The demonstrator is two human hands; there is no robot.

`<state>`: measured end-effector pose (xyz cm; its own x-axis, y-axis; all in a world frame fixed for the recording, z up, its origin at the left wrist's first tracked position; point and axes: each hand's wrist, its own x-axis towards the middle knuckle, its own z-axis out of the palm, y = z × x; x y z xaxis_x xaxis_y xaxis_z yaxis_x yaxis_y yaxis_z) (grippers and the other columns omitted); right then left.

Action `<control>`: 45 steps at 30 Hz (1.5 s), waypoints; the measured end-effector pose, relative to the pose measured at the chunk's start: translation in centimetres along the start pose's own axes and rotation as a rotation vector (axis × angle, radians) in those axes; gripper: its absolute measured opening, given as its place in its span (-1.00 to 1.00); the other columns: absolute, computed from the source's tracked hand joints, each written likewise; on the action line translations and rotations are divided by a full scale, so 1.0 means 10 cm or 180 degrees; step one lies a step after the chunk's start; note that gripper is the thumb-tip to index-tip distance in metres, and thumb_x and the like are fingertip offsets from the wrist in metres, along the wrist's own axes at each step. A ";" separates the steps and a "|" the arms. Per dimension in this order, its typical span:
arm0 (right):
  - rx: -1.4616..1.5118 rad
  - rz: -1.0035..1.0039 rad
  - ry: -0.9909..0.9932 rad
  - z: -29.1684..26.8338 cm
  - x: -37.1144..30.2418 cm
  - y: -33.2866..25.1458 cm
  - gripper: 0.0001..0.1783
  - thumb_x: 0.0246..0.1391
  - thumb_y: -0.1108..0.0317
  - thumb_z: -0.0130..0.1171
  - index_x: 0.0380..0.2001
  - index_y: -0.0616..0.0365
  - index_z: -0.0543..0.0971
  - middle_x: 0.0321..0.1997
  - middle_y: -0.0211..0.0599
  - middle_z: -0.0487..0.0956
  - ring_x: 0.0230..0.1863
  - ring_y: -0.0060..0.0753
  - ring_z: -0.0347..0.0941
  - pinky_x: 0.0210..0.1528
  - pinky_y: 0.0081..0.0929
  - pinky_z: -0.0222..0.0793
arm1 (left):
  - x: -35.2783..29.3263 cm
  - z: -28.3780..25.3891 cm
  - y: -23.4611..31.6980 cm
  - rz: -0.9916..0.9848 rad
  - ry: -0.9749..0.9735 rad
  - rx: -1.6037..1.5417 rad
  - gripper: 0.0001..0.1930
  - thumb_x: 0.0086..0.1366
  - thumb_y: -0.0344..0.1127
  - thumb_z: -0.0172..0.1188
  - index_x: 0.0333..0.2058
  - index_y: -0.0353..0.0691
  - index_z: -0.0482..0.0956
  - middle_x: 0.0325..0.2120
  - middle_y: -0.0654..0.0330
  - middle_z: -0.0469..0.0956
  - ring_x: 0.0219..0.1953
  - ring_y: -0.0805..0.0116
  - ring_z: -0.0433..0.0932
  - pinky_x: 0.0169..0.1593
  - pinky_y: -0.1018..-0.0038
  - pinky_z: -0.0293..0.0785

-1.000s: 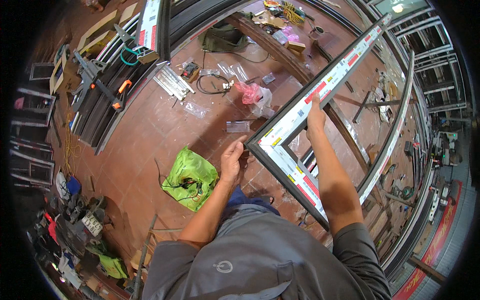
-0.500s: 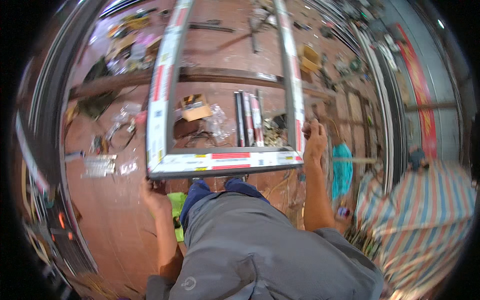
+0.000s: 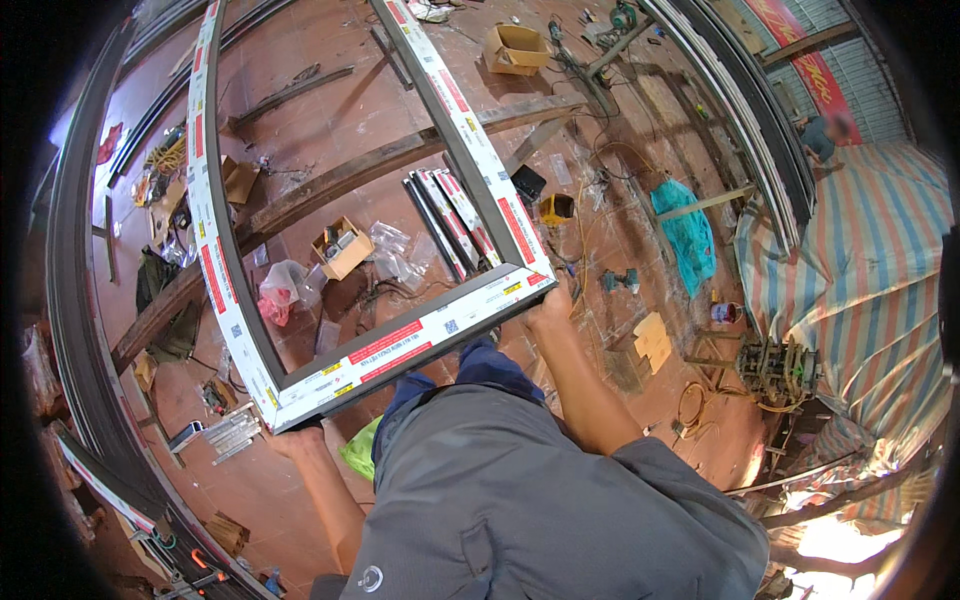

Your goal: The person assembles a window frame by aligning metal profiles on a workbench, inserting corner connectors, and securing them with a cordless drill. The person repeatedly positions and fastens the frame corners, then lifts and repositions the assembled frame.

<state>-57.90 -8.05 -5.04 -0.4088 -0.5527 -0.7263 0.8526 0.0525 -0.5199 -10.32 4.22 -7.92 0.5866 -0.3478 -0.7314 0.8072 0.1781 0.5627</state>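
Both hands grip the near rail of a large grey window frame (image 3: pixel 400 345) covered in white and red protective film: the left hand (image 3: pixel 297 437) is closed under its left corner and the right hand (image 3: pixel 549 305) is closed on its right corner, so the frame is carried in front of the body and its two long side rails run away over the floor. Beneath it the red tiled floor (image 3: pixel 330 110) is crowded, with a green bag (image 3: pixel 361 450) by the legs, a short bundle of profiles (image 3: pixel 447 220), a small cardboard box (image 3: pixel 342 247) and clear plastic bags inside the frame's opening, and wooden beams (image 3: pixel 330 180) crossing under the rails. Further off lie a teal bag (image 3: pixel 688 230), a drill (image 3: pixel 622 281) and cables to the right, a striped tarpaulin (image 3: pixel 860 260) beyond them, and long dark profiles (image 3: pixel 80 330) along the left edge.
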 end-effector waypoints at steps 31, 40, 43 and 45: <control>-0.3383 -0.0432 -0.2704 0.47 0.68 -1.04 -0.24 0.34 -0.18 0.22 0.26 0.31 0.51 0.18 -0.02 0.65 0.19 -0.13 0.59 0.23 -0.30 0.46 | -2.60 1.79 -2.57 0.4659 -0.4091 0.6564 0.18 -0.20 -0.02 0.67 0.47 0.15 0.29 0.23 0.03 0.43 0.21 -0.04 0.44 0.23 0.04 0.34; -0.4045 -0.0829 -0.2754 0.86 0.75 -0.96 -0.12 0.16 -0.22 0.37 0.26 0.28 0.41 0.12 0.18 0.67 0.18 0.16 0.62 0.25 -0.10 0.46 | -2.53 1.67 -2.69 0.4851 -0.4168 0.6188 0.19 -0.29 -0.06 0.69 0.44 0.07 0.35 0.11 0.01 0.49 0.10 -0.03 0.49 0.11 0.04 0.39; -0.3926 -0.0810 -0.2793 0.90 0.73 -1.00 -0.15 0.19 -0.20 0.36 0.30 0.21 0.41 0.13 0.16 0.67 0.18 0.16 0.61 0.25 -0.10 0.46 | -2.53 1.69 -2.72 0.5008 -0.4134 0.6017 0.17 -0.28 -0.07 0.68 0.42 0.02 0.37 0.11 0.01 0.50 0.10 -0.03 0.50 0.10 0.04 0.40; -0.3905 -0.0854 -0.2727 0.89 0.71 -0.98 -0.14 0.19 -0.21 0.35 0.31 0.20 0.40 0.12 0.18 0.66 0.18 0.18 0.61 0.24 -0.09 0.46 | -2.51 1.68 -2.71 0.5014 -0.4136 0.6066 0.12 -0.23 -0.04 0.66 0.40 -0.03 0.39 0.12 0.01 0.52 0.11 -0.04 0.50 0.11 0.05 0.40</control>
<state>-66.29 -19.84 -1.09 0.1716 -0.9368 -0.3048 -0.1800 0.2744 -0.9446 -47.97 -7.36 1.68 -0.4224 -0.8959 0.1375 -0.8759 0.4425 0.1923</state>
